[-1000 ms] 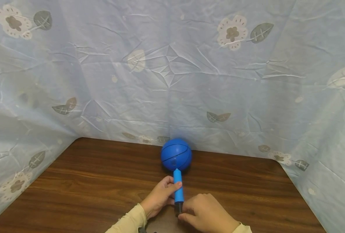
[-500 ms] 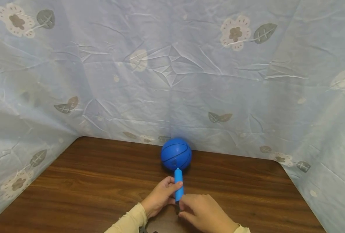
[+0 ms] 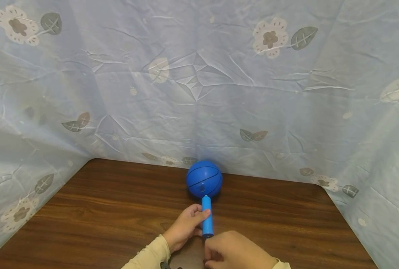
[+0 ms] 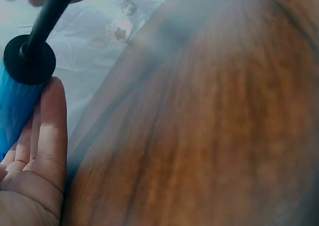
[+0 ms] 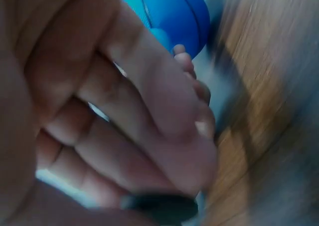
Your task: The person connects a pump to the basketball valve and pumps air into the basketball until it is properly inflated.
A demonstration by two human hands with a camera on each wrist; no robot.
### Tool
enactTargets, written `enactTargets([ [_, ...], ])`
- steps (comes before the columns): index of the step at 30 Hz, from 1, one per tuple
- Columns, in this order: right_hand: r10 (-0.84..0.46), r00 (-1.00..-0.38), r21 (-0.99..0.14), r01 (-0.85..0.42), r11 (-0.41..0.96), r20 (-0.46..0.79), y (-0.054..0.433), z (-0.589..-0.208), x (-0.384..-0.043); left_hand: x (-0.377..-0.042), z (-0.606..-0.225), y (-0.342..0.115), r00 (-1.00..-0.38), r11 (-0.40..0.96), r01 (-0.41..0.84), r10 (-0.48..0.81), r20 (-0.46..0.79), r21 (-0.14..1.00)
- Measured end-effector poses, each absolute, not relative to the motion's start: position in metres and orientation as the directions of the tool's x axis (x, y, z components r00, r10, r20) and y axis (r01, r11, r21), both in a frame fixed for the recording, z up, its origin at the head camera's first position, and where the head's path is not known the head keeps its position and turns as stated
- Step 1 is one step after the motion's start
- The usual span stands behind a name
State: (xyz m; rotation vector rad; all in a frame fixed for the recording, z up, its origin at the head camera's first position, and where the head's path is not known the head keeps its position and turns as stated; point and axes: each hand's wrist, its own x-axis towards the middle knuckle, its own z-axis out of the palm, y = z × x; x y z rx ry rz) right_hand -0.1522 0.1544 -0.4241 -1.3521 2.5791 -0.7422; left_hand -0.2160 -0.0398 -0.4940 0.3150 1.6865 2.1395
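Observation:
A blue hand pump (image 3: 207, 225) points away from me, its tip at the lower side of a blue ball with black seams (image 3: 203, 175). My left hand (image 3: 184, 228) holds the pump's barrel, thumb across the top. In the left wrist view a black rod (image 4: 52, 16) stands out of the barrel's black end cap (image 4: 30, 66). My right hand (image 3: 238, 249) grips the pump's handle, mostly hidden by the fingers; its dark end (image 5: 164, 207) shows in the right wrist view. Whether the tip sits inside the ball's valve is too small to tell.
A dark wood-grain table (image 3: 118, 201) lies under the hands. Pale blue floral cloth (image 3: 192, 112) hangs behind it and along both sides. The ball rests near the table's back edge, close to the cloth.
My right hand first pushed the handle in toward the barrel, then pulled it back toward me, so the rod is now out. Left hand and ball stay nearly in place.

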Motion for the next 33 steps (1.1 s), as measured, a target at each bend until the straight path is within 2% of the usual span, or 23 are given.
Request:
enactTargets([
  [4,-0.833,-0.553,-0.555,-0.704,0.443,0.036,0.152,-0.423,-0.15,-0.216,-0.494,-0.039,-0.9,-0.206,-0.166,0.432,-0.063,0.964],
  [8,-0.84,-0.541,-0.561,-0.707,0.431,0.037,0.151,-0.425,-0.151,-0.216,-0.493,-0.039,-0.902,-0.21,-0.171,0.427,-0.067,0.963],
  [11,-0.819,-0.573,-0.56,-0.692,0.456,0.04,0.152,-0.427,-0.153,-0.215,-0.492,-0.039,-0.903,-0.21,-0.18,0.422,-0.077,0.961],
  [18,-0.751,-0.644,-0.475,-0.711,0.519,0.143,0.156,-0.432,-0.157,-0.215,-0.49,-0.039,-0.91,-0.212,-0.188,0.405,-0.089,0.959],
  [25,-0.616,-0.773,-0.522,-0.593,0.613,0.155,0.155,-0.433,-0.16,-0.215,-0.491,-0.039,-0.91,-0.189,-0.176,0.406,-0.086,0.966],
  [28,-0.597,-0.785,-0.494,-0.59,0.638,0.166,0.155,-0.433,-0.16,-0.215,-0.491,-0.039,-0.911,-0.189,-0.176,0.402,-0.087,0.966],
  [33,-0.625,-0.76,-0.467,-0.625,0.626,0.179,0.153,-0.433,-0.16,-0.214,-0.491,-0.039,-0.914,-0.199,-0.183,0.396,-0.091,0.963],
])
